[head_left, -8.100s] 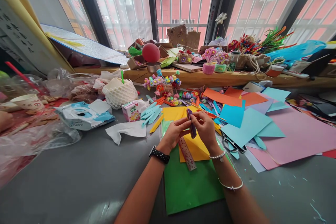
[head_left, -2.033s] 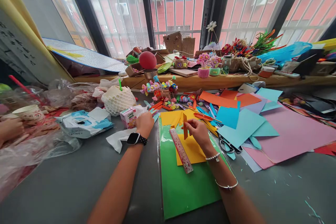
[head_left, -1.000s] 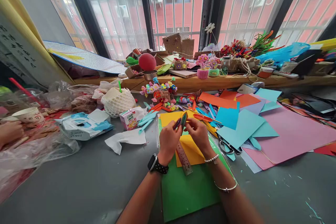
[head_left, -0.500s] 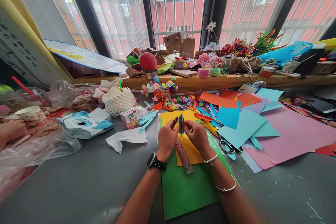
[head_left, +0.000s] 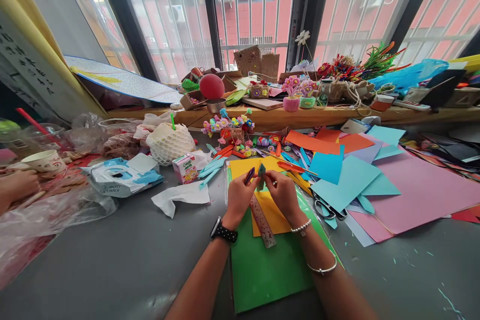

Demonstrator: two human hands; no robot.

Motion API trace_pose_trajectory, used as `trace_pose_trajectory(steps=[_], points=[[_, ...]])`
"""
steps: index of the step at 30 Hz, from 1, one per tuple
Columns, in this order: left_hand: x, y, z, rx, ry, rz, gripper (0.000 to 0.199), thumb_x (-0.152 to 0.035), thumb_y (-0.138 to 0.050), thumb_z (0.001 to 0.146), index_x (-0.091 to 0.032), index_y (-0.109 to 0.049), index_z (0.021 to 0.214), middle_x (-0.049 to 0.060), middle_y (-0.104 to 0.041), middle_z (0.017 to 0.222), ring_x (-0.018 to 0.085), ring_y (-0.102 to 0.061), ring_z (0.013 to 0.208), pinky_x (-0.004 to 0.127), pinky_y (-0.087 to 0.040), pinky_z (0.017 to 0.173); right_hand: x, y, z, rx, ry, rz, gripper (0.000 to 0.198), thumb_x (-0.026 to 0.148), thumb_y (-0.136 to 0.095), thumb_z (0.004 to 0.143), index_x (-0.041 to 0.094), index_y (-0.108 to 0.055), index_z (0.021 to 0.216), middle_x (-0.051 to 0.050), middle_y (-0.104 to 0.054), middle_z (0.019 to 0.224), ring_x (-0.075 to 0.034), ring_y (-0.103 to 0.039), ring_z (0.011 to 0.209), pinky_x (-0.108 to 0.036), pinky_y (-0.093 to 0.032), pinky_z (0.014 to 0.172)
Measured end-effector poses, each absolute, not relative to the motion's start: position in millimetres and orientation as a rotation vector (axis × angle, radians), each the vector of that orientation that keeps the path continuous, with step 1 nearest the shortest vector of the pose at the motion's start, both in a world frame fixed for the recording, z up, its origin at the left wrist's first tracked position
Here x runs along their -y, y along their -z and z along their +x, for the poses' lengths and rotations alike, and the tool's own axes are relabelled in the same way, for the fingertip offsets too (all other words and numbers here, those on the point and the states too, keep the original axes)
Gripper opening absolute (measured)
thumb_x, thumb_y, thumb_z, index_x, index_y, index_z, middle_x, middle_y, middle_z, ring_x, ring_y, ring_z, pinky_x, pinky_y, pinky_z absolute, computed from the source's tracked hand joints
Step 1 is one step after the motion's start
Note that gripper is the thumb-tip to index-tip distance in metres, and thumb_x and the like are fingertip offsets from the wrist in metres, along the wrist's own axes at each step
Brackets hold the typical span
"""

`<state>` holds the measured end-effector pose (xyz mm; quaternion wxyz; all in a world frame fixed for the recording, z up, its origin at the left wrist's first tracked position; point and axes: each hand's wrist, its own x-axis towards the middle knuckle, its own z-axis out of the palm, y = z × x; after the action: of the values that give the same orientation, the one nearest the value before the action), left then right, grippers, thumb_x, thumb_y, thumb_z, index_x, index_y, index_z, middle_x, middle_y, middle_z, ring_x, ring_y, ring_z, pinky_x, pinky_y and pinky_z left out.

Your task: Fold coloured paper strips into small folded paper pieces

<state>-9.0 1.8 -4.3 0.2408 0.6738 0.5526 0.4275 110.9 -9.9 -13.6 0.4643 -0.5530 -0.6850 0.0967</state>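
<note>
Between my two hands is a small folded piece of teal paper [head_left: 261,171] with a pointed top. My left hand [head_left: 240,199] is closed, pinching the teal piece's left side, and a dark purple folded paper [head_left: 249,175] sticks up from the same hand. From the other side, the fingertips of my right hand [head_left: 284,196] are closed on the teal piece. A patterned ruler [head_left: 263,222] lies below my hands, across a yellow-orange sheet [head_left: 277,215] that rests on green paper [head_left: 272,275].
Scissors [head_left: 325,208] lie right of the green paper among blue sheets [head_left: 347,180] and a large pink sheet [head_left: 420,200]. To the left are a tissue [head_left: 183,199], a wet-wipe pack [head_left: 122,180] and a small pink box [head_left: 185,168]. Another person's hand [head_left: 17,190] is at the far left.
The teal paper has turned from nearly edge-on to show more of its pointed face. My right fingers have shifted slightly around it; my left hand is almost still.
</note>
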Motion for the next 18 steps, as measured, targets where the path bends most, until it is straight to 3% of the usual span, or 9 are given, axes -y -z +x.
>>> trace_pose_trajectory(steps=[10,18], points=[[-9.3,5.6,-13.1,-1.353,-1.097,1.635,0.038,-0.042,-0.061,0.058,-0.01,-0.066,0.077,-0.001,-0.052,0.052,0.009,-0.042,0.05,0.021,-0.029,0.049,4.7,14.1,115.8,1.483,-0.585,-1.216,0.017,0.027,-0.048,0.075,0.015,-0.06,0.074,-0.003,-0.061,0.064,-0.014,-0.056,0.055,-0.023,-0.041,0.053],[-6.7,-2.4,-18.7,-1.144,-0.961,1.295,0.043,-0.047,-0.067,0.049,-0.011,-0.062,0.075,-0.011,-0.024,0.036,0.003,-0.019,0.035,0.02,-0.014,0.039,5.4,9.4,120.8,1.364,-0.757,-1.189,0.026,0.039,-0.053,0.069,0.014,-0.061,0.071,-0.004,-0.059,0.066,-0.012,-0.049,0.055,-0.021,-0.036,0.046]])
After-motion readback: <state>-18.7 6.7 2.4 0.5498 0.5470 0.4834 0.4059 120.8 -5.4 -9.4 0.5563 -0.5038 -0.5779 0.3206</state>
